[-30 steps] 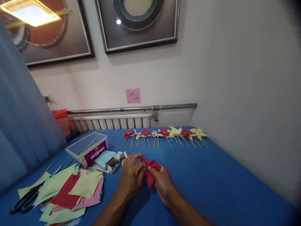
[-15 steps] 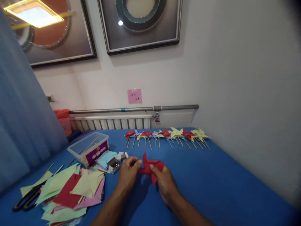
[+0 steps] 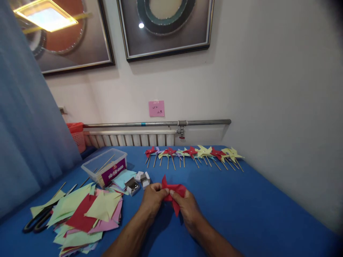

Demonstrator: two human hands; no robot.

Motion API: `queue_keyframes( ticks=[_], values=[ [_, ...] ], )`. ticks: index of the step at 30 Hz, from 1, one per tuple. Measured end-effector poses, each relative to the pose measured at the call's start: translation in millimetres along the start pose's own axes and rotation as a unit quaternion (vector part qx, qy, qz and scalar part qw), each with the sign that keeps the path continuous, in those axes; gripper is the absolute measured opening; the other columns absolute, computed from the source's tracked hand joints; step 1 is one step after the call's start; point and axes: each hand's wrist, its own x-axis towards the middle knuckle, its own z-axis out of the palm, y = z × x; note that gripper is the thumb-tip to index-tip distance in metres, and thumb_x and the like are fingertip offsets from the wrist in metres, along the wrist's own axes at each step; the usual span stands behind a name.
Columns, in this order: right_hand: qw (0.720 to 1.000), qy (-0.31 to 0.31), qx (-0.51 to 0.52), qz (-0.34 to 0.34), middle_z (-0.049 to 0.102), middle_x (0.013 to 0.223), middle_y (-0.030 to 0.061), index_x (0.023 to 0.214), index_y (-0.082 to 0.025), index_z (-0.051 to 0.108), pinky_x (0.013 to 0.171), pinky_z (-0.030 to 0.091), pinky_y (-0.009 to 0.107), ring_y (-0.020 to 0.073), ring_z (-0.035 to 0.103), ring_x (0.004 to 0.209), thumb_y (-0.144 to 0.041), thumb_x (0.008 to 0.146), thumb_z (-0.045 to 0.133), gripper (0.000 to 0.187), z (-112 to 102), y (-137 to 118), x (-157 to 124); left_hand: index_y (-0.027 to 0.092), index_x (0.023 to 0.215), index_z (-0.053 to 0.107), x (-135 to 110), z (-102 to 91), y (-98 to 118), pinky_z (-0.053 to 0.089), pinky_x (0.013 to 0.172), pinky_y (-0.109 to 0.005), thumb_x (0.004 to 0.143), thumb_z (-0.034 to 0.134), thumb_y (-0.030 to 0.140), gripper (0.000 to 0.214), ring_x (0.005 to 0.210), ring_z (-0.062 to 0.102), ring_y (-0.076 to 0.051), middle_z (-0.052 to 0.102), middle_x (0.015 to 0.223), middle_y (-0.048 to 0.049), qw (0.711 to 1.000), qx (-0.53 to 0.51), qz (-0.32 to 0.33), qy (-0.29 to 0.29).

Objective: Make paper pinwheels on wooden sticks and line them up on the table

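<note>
A folded red paper pinwheel [image 3: 174,191] is held just above the blue table [image 3: 241,207]. My left hand [image 3: 152,200] pinches its centre from the left with fingers closed. From the right, my right hand [image 3: 187,207] grips the same spot with thumb and fingers closed. The paper's lower flap hangs between the two hands.
A row of finished pinwheels on sticks [image 3: 194,154] lies at the table's far edge. A pile of coloured paper squares [image 3: 85,214] sits at left beside scissors [image 3: 37,221]. A clear plastic box with sticks [image 3: 105,167] and small open boxes of pins [image 3: 136,184] are nearby.
My left hand drew slightly away from the red paper, then came back to pinch its centre. The camera view shifted a little leftward.
</note>
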Motion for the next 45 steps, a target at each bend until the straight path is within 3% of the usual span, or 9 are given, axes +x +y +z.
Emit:
queue_keyframes(
  ticks=[9,14,19,22,25,33,38,42,45],
  values=[
    [0.999,-0.008,0.035,0.019,0.079,0.079,0.0044,0.089,-0.02,0.075,0.072,0.056,0.031,0.0208,0.071,0.071,-0.051,0.067,0.086,0.04,0.2,-3.3,2.2,0.014,0.064,0.067,1.3,-0.4,-1.0,0.032,0.054,-0.024,0.058,0.081,0.039,0.029,0.052,0.045,-0.01,0.06,0.057,0.0002,0.999,0.02,0.003,-0.03],
    [0.999,0.005,0.007,0.034,0.07,0.066,-0.0005,0.083,-0.022,0.066,0.055,0.05,0.027,0.0166,0.062,0.056,-0.053,0.063,0.084,0.041,1.2,-3.9,5.3,0.015,0.067,0.068,3.7,-2.6,0.6,0.039,0.057,-0.025,0.059,0.082,0.039,0.029,0.053,0.051,-0.012,0.064,0.058,-0.0011,1.0,-0.02,0.006,-0.006],
    [0.997,0.026,-0.061,-0.049,0.067,0.066,-0.001,0.075,-0.024,0.058,0.058,0.049,0.027,0.0175,0.062,0.06,-0.049,0.074,0.075,0.03,-1.3,-14.6,0.0,0.015,0.065,0.067,9.7,-7.0,-0.1,0.036,0.054,-0.024,0.058,0.084,0.039,0.031,0.05,0.051,-0.011,0.064,0.057,-0.0016,0.999,-0.04,-0.019,0.025],
    [0.986,0.009,-0.13,-0.105,0.075,0.083,0.0049,0.089,-0.024,0.067,0.071,0.054,0.031,0.0232,0.07,0.078,-0.045,0.082,0.068,0.022,-1.1,-26.9,-9.0,0.013,0.068,0.07,10.9,-8.5,-0.6,0.034,0.053,-0.024,0.057,0.084,0.038,0.031,0.048,0.049,-0.011,0.065,0.057,-0.0018,0.998,-0.037,-0.029,0.032],
    [0.967,-0.024,-0.207,-0.149,0.077,0.092,0.0066,0.102,-0.025,0.074,0.078,0.053,0.033,0.0248,0.071,0.083,-0.039,0.09,0.062,0.022,-0.5,-34.4,-17.1,0.013,0.07,0.071,10.2,-9.2,-0.3,0.035,0.053,-0.024,0.057,0.082,0.037,0.029,0.05,0.049,-0.011,0.065,0.058,-0.0018,0.999,-0.04,-0.026,0.026],
    [0.949,-0.078,-0.256,-0.169,0.076,0.085,0.0052,0.1,-0.027,0.079,0.076,0.049,0.032,0.0239,0.066,0.078,-0.042,0.093,0.06,0.025,-2.7,-37.5,-19.1,0.014,0.065,0.069,13.0,-13.9,-1.8,0.033,0.055,-0.024,0.058,0.081,0.036,0.026,0.052,0.046,-0.01,0.064,0.059,-0.0012,1.0,-0.025,-0.006,0.007],
    [0.967,-0.074,-0.214,-0.119,0.065,0.068,0.0001,0.085,-0.022,0.072,0.062,0.042,0.028,0.0169,0.056,0.063,-0.055,0.095,0.056,0.039,-6.4,-28.8,-7.8,0.016,0.062,0.066,10.4,-13.0,1.4,0.029,0.052,-0.025,0.059,0.078,0.033,0.022,0.047,0.041,-0.009,0.059,0.053,0.0012,1.0,-0.007,-0.025,0.013],
    [0.997,-0.046,-0.068,-0.011,0.061,0.064,-0.0025,0.076,-0.02,0.063,0.059,0.046,0.027,0.0147,0.056,0.059,-0.064,0.072,0.079,0.047,-3.9,-16.5,0.1,0.017,0.058,0.061,6.5,-10.2,5.1,0.024,0.05,-0.024,0.06,0.078,0.03,0.022,0.045,0.038,-0.008,0.055,0.049,0.0031,0.999,0.002,-0.031,0.021],
    [0.995,-0.031,0.032,0.094,0.068,0.07,-0.0009,0.082,-0.021,0.061,0.064,0.054,0.03,0.0173,0.066,0.063,-0.063,0.062,0.086,0.053,0.6,-15.5,-2.8,0.016,0.059,0.062,5.2,-8.0,6.4,0.027,0.051,-0.024,0.059,0.08,0.031,0.023,0.047,0.04,-0.009,0.057,0.052,0.002,1.0,-0.007,-0.026,0.016]
  ],
)
